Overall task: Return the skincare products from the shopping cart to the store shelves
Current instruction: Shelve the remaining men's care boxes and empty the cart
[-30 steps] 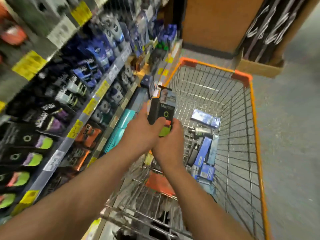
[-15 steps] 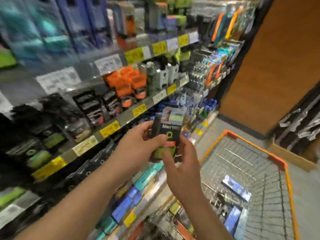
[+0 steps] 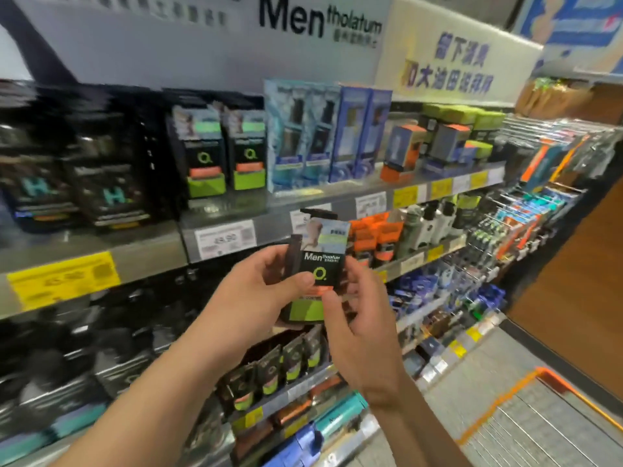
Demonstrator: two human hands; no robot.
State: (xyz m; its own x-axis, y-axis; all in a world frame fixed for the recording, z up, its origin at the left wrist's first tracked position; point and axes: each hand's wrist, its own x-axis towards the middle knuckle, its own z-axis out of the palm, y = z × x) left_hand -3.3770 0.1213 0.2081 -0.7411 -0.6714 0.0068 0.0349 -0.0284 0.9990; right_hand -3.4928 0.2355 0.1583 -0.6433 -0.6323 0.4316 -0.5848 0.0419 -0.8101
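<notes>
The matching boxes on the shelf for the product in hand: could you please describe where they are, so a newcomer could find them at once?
Start at the big Mentholatum sign above the top shelf. Directly beneath it stand two matching boxes, between black H-marked boxes on the left and tall pale-blue boxes on the right. Only these two are black with a green ring logo and a lime-green base, like the held box.

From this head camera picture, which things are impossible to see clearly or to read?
- Lower front of the Mentholatum box: covered by the left hand and right hand.
- Black boxes at far left: motion blur, labels unreadable.
- Price tag on the shelf edge: print too small and soft to read surely.
- Shopping cart: cut off by the bottom-right corner; contents not visible.
</notes>
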